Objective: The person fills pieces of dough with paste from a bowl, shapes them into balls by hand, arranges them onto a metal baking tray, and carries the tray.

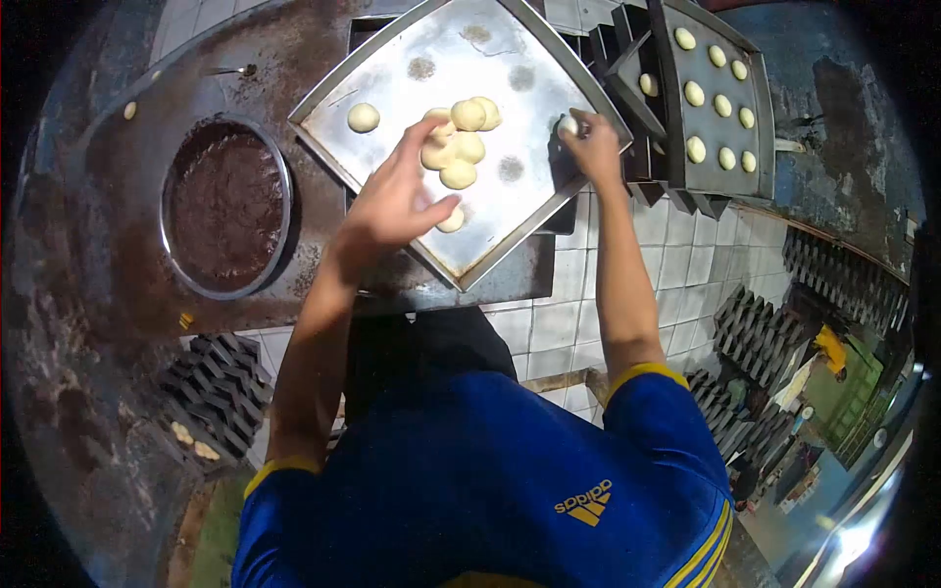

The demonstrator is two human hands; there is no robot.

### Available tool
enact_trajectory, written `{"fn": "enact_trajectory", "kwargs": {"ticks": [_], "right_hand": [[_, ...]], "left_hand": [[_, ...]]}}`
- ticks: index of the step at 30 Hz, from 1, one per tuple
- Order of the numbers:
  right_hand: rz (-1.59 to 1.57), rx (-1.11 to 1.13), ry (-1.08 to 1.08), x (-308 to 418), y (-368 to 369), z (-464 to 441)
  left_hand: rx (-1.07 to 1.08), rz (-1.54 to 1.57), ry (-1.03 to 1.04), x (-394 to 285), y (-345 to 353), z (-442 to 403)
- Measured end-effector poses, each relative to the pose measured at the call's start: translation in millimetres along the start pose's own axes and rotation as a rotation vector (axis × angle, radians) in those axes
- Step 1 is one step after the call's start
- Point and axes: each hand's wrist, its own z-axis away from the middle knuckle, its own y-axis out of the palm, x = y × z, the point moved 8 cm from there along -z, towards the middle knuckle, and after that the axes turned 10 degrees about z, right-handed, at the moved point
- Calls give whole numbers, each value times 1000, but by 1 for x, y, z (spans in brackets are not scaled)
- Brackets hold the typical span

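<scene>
In front of me a square metal tray [382, 83] lies turned cornerwise. Near its middle several pale dough balls [469, 147] are heaped together. A single dough ball [363, 118] sits apart at the tray's left side. My left hand [392, 201] hovers beside the heap with thumb and fingers spread; another dough ball [451, 220] shows just by its thumb. Whether its fingertips touch the heap I cannot tell. At the right corner of the tray, my right hand [596, 152] has its fingers closed on a dough ball [569, 125], partly hidden by them.
Left of the tray stands a round metal bowl [225, 206] of dark brown filling on the worn table [108, 230]. A second tray [711, 176] with dough balls in rows rests at the right on stacked trays. Dark metal racks [216, 392] stand lower down, on both sides.
</scene>
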Motion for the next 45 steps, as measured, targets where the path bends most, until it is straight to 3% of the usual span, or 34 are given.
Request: {"fn": "enact_trajectory", "kwargs": {"ticks": [2, 3, 6, 7, 8, 10, 12, 14, 16, 17, 18, 20, 25, 27, 28, 30, 31, 33, 36, 38, 40, 43, 45], "right_hand": [[281, -112, -163, -6, 45, -7], [427, -55, -152, 5, 53, -1], [422, -148, -193, 10, 71, 7], [276, -47, -68, -6, 81, -9], [269, -58, -78, -13, 78, -26], [-126, 27, -33, -12, 61, -30], [-60, -109, -210, 45, 18, -16], [-126, 26, -413, 97, 24, -12], [-13, 35, -647, 147, 35, -9], [61, 84, -683, 163, 43, -11], [135, 134, -719, 174, 52, -13], [264, 176, -760, 185, 72, -19], [605, 348, -777, 201, 89, -29], [351, 580, -570, 191, 73, -40], [356, 579, -575, 185, 64, -40], [-280, 603, -319, 173, 35, -39], [-272, 604, -324, 178, 24, -26], [-903, 494, -248, 194, -16, 5], [-980, 421, -183, 246, -39, 67], [-984, 241, -217, 283, -42, 105], [-899, 147, -214, 318, -39, 137], [-1063, 57, -317, 363, -40, 165], [-1034, 51, -246, 382, -28, 170]], "left_hand": [[-48, 28, -92, 41, -5, 30], [-91, -34, -114, 54, -11, 47], [-229, 93, -305, 86, -34, 101], [-227, 87, -311, 93, -37, 117], [-271, 110, -349, 104, -42, 128], [-305, 134, -397, 114, -42, 148], [-324, 112, -408, 119, -39, 150], [-330, 89, -454, 120, -30, 145], [-324, 141, -292, 106, -17, 128], [-301, 332, -378, 108, -7, 125], [-307, 331, -377, 97, -4, 120], [-261, 81, -235, 67, -2, 111], [-254, 163, -305, 69, -5, 116], [-256, 211, -301, 77, -7, 118], [-293, 360, -243, 78, -9, 116], [-334, 515, -178, 74, -15, 106], [-396, 625, -188, 66, -21, 96], [-456, 712, -119, 53, -30, 79], [-521, 925, -97, 24, -34, 49], [-550, 951, -110, 1, -43, 47], [-703, 855, -78, -1, -62, 56], [-785, 791, 8, -4, -94, 81], [-832, 806, 113, -11, -112, 103]]}}
